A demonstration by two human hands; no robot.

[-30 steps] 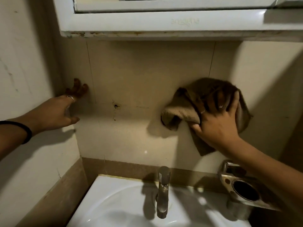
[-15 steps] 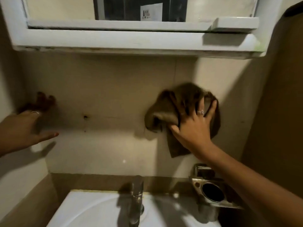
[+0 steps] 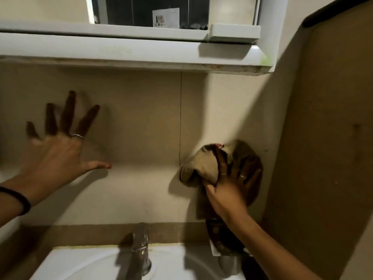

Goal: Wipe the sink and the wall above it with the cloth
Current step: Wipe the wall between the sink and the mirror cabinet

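My right hand (image 3: 229, 188) presses a bunched brown cloth (image 3: 199, 166) flat against the beige tiled wall (image 3: 141, 122), to the right of a vertical tile joint and low under the cabinet. Part of the cloth hangs down behind my wrist. My left hand (image 3: 60, 146) rests on the wall at the left with its fingers spread wide and nothing in it. Below, the white sink (image 3: 80, 265) shows its back rim and part of the bowl, with a metal tap (image 3: 141, 247) at its middle.
A white mirror cabinet (image 3: 129, 51) juts out overhead, with a small ledge at its right end. A metal holder (image 3: 224, 245) is fixed to the wall under my right forearm. A brown panel (image 3: 323, 138) closes the right side.
My right hand has slid the cloth down and to the right along the wall. My left hand has moved onto the back wall and spread its fingers. The view has tilted upward.
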